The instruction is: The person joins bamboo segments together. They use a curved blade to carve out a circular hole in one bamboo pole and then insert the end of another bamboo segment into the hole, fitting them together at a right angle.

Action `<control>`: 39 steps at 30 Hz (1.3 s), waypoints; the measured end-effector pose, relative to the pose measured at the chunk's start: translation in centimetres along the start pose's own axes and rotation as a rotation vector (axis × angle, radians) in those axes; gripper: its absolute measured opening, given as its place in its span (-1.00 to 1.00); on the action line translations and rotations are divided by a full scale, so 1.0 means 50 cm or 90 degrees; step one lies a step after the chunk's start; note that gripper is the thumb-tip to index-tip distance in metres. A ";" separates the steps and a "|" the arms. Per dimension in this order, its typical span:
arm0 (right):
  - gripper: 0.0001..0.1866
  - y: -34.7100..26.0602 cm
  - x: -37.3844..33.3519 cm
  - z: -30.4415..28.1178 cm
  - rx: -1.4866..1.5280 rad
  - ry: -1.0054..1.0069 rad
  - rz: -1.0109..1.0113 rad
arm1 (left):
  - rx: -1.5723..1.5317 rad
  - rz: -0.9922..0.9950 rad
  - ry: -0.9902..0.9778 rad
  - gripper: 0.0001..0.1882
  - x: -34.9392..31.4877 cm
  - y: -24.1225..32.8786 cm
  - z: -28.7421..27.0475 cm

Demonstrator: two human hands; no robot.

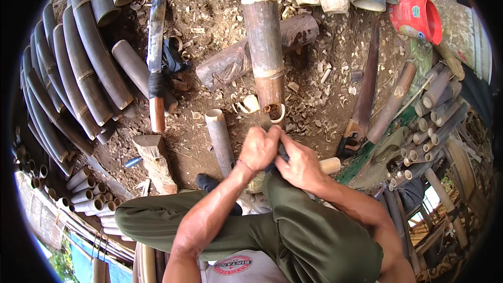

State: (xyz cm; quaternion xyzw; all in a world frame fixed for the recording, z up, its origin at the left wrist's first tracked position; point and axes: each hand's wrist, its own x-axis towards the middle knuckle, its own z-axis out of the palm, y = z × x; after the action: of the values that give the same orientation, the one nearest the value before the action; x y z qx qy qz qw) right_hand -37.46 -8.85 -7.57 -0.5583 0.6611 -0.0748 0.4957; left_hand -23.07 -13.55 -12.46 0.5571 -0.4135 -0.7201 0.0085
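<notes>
Brown hollow bamboo tube [264, 42] is lying across a dark brown log [225, 64], open end at the hands, probably handling stiff, lightish, roll-prone, splitty at the rim, so grab mid-barrel; left hand [259, 148] and right hand [302, 165] are clamping a slim dark tool [283, 152], mostly hidden.

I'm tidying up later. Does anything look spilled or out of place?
The red tub at upper right seems tipped over, its mouth facing sideways. Pale shavings are strewn over the dirt floor, loose rather than gathered.
</notes>
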 end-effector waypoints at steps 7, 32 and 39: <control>-0.65 -0.052 0.104 -0.201 -0.410 -0.208 -0.142 | -0.454 -0.038 0.096 -0.58 -0.008 0.092 0.084; -0.67 -0.061 0.026 -0.004 0.303 -0.183 0.274 | 0.136 0.095 0.118 -0.42 -0.204 -0.081 0.014; -0.60 -0.096 0.103 0.066 0.732 -0.159 0.278 | 0.384 0.115 0.163 -0.60 -0.150 -0.045 -0.175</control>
State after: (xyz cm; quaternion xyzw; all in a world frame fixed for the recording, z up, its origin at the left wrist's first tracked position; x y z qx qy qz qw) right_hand -31.26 -13.28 -9.03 -0.0588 0.5508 -0.2498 0.7942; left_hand -12.12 -13.66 -8.19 0.5813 -0.6514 -0.4859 -0.0411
